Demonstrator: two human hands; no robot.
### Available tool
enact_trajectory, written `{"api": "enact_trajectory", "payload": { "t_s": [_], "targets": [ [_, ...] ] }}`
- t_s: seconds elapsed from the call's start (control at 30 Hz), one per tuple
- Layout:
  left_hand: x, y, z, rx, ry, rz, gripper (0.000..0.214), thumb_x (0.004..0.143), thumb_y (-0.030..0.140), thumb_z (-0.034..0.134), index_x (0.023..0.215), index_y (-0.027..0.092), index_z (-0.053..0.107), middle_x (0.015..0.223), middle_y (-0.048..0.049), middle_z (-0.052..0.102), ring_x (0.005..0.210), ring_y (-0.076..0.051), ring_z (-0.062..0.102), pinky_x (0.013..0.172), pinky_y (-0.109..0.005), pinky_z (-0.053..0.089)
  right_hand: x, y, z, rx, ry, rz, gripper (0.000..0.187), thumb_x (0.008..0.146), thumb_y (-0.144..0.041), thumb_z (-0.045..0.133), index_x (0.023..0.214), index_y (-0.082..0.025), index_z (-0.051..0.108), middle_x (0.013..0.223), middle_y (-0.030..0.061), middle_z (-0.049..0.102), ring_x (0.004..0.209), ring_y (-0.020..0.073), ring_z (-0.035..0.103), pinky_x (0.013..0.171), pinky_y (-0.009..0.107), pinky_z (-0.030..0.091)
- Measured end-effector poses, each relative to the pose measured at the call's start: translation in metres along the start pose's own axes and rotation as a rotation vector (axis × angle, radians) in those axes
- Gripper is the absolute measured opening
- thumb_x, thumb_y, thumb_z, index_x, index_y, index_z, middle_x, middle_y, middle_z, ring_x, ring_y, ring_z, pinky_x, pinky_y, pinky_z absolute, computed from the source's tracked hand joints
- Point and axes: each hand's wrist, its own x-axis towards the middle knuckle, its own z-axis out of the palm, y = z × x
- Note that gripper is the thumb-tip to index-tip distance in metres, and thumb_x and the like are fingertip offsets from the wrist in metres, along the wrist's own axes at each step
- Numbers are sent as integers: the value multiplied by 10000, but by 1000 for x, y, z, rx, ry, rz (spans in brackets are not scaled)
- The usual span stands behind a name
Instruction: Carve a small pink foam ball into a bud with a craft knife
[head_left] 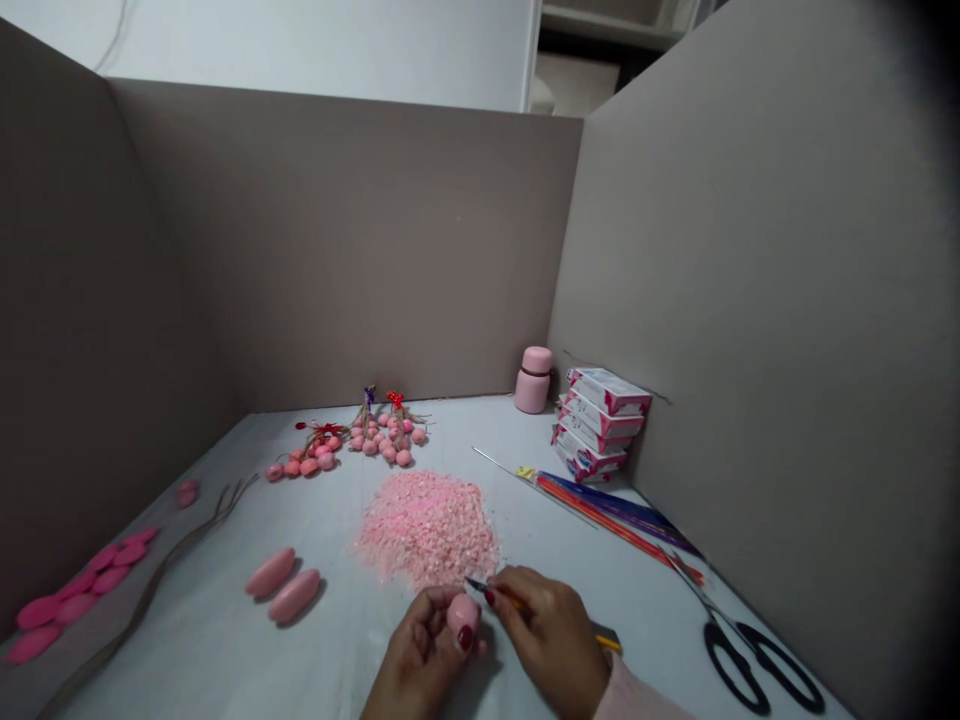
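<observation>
My left hand (421,650) is closed around a small pink egg-shaped piece (463,611), held near the table's front edge. My right hand (550,632) pinches a thin orange-handled tool (504,593) whose dark tip points at the pink piece. Both hands sit just in front of a heap of pink sequins (427,528). Two longer pink oval shapes (283,585) lie to the left of my hands.
Bunches of finished pink balls with wires and ribbons (360,440) lie at the back. Flat pink pieces (82,585) and wires (172,560) are at left. A pink jar (533,380), stacked boxes (600,422), coloured sticks (615,510) and black scissors (757,660) are at right. Grey partitions surround the table.
</observation>
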Motion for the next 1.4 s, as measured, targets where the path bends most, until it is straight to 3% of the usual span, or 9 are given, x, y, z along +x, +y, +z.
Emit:
{"api": "enact_trajectory", "payload": {
  "t_s": [0.13,0.33,0.47,0.57,0.77,0.9,1.07,1.23,1.4],
  "targets": [
    [-1,2,2,-98,11,-31,249,601,263,801,812,170,708,725,-11,699,681,-120,636,694,-234,513,3,3,0,-5,12,55,245,895,-280,420,732,-207,588,702,10,629,655,151,585,592,211,370],
    [-2,19,0,-265,81,-329,189,651,280,766,737,121,710,754,-89,773,591,-115,702,554,-141,532,4,3,0,1,43,62,256,905,-293,397,754,-211,587,708,7,638,649,153,592,594,215,364],
    [-4,26,4,-310,87,-371,168,754,257,679,678,107,688,678,-95,765,532,-107,695,513,-138,531,4,5,-1,19,52,58,248,904,-295,398,763,-214,585,711,2,643,646,151,594,590,213,361],
    [-4,26,5,-230,100,-326,174,694,295,731,712,131,679,681,-54,750,521,-81,668,506,-133,515,4,6,-2,20,61,63,248,899,-297,401,752,-213,583,705,3,641,639,152,592,588,214,361],
    [0,18,-3,174,153,81,397,518,290,837,861,180,669,683,12,675,611,-107,598,565,-185,475,6,5,-6,1,64,90,248,888,-301,400,749,-213,586,702,6,648,642,159,597,592,223,364],
    [-1,30,-6,613,204,255,264,629,299,742,852,190,654,741,-15,668,666,-188,606,622,-279,474,7,2,-8,6,56,99,251,883,-300,391,738,-216,578,704,7,653,647,162,605,589,226,368],
    [19,78,-18,1252,308,428,203,784,317,568,950,200,584,895,-59,684,784,-232,626,710,-322,467,7,0,-9,16,32,97,262,884,-310,376,740,-220,575,702,8,655,650,170,613,589,234,380],
    [75,113,-56,1409,453,427,196,807,242,558,982,151,568,903,-66,662,857,-234,616,779,-377,467,7,3,-7,13,20,77,264,888,-310,365,749,-222,571,715,10,657,664,170,618,587,231,391],
    [120,113,-86,1502,503,297,277,846,277,548,1103,173,562,1119,-74,618,908,-221,623,755,-436,521,6,8,-4,-18,9,66,272,900,-318,362,754,-227,573,727,12,664,672,173,626,588,229,404]
  ]
}}
